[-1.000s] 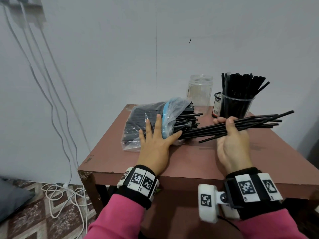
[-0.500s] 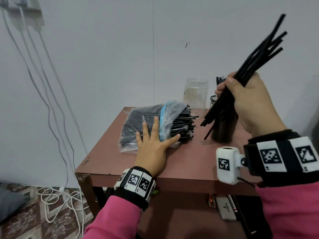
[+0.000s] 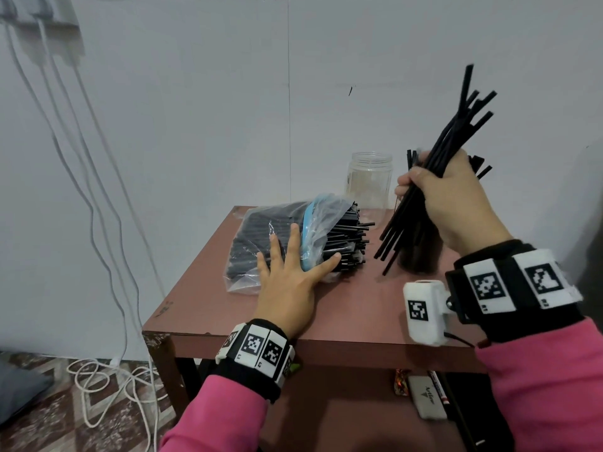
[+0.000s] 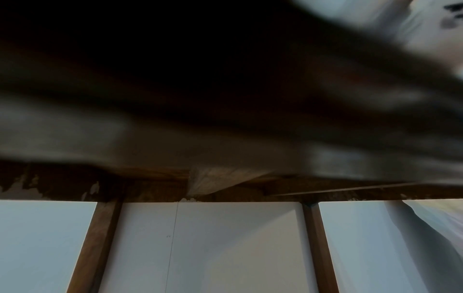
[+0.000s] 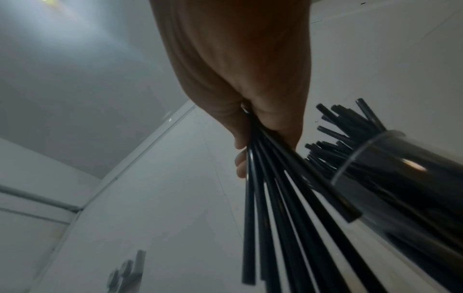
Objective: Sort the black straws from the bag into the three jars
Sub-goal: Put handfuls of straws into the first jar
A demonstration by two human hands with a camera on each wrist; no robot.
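Observation:
A clear plastic bag [image 3: 261, 236] full of black straws lies on the brown table [image 3: 342, 308], its open mouth facing right with straw ends sticking out. My left hand [image 3: 287, 272] rests flat on the bag with fingers spread. My right hand [image 3: 447, 203] grips a bundle of black straws [image 3: 456, 132], raised and tilted steeply, lower ends above the table. An empty clear jar [image 3: 369, 181] stands at the back. Behind my right hand a jar full of straws [image 5: 391, 178] is mostly hidden in the head view. A third jar is not visible.
White cables [image 3: 81, 177] hang down the wall at the left and coil on the patterned floor. Under the table's front edge lie a white eraser-like box [image 3: 425, 398] and a marker. The wall stands close behind the table.
My right hand lifted the straw bundle from lying level near the table, swung it up to a steep tilt, and holds it in front of the filled jar. The left hand stayed on the bag.

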